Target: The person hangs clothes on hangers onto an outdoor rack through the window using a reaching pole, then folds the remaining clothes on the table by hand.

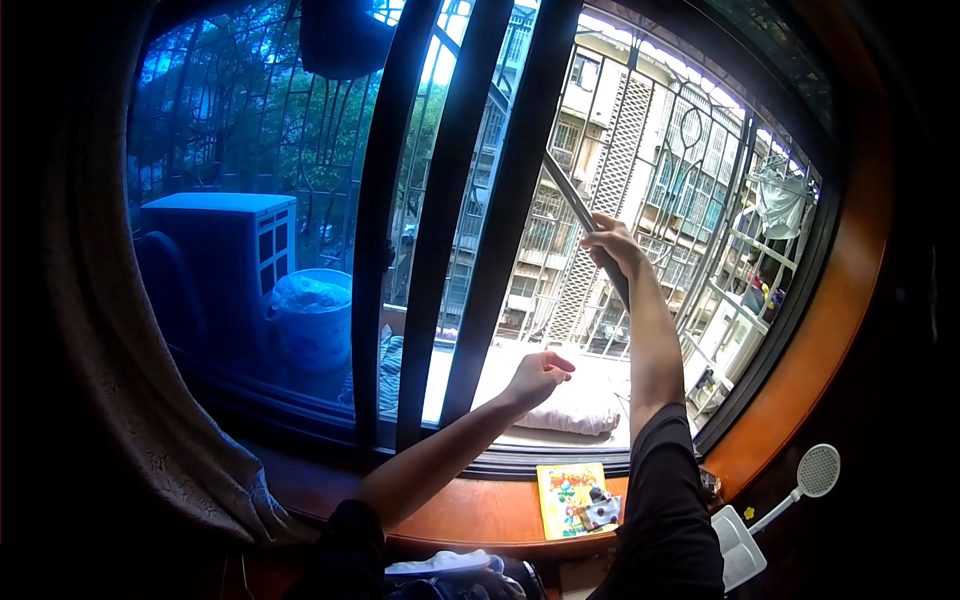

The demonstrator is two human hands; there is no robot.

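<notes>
A long grey pole (568,190) slants up to the left through the open part of the window, and its far end passes behind the dark window frames. My right hand (612,245) is wrapped round it near its lower end, with the arm stretched out through the opening. Lower and to the left, my left hand (538,380) hangs in the air with its fingers curled in, and nothing shows in them. Below that hand, a rolled pale cloth bundle (570,418) lies on the ledge outside.
Dark sliding frames (455,220) stand left of my arms. Metal bars (690,140) enclose the outside. Behind blue glass are a boxy outdoor unit (215,250) and a bucket (315,325). A yellow booklet (560,490) lies on the wooden sill (460,510); a white fly swatter (818,472) is at right.
</notes>
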